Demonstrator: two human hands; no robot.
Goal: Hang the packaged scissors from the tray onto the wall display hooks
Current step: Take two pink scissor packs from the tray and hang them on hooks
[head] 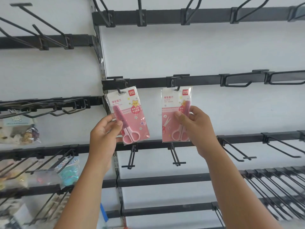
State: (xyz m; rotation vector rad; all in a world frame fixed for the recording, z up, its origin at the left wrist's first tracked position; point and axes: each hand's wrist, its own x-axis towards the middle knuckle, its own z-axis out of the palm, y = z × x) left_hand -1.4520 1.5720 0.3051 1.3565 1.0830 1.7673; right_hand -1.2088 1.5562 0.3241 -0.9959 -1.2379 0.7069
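We see 2 scissors packs on neighbouring wall hooks. Left pack (130, 115) hangs tilted on the left hook (120, 90); left hand (103, 135) pinches its lower left edge. Right pack (175, 114) hangs upright from the right hook (177, 88); right hand (196, 126) has its grip closed on the pack's right side.

At nine o'clock a clear bag of small trinkets (19, 131) hangs on the left panel, under a pale card with a cartoon figure (16, 119). At seven o'clock hangs another clear bag with turquoise pieces (70, 173), beside a blurred packet (44, 177). Near six o'clock a blue strip (104, 212) stands against the white wall (181, 52).
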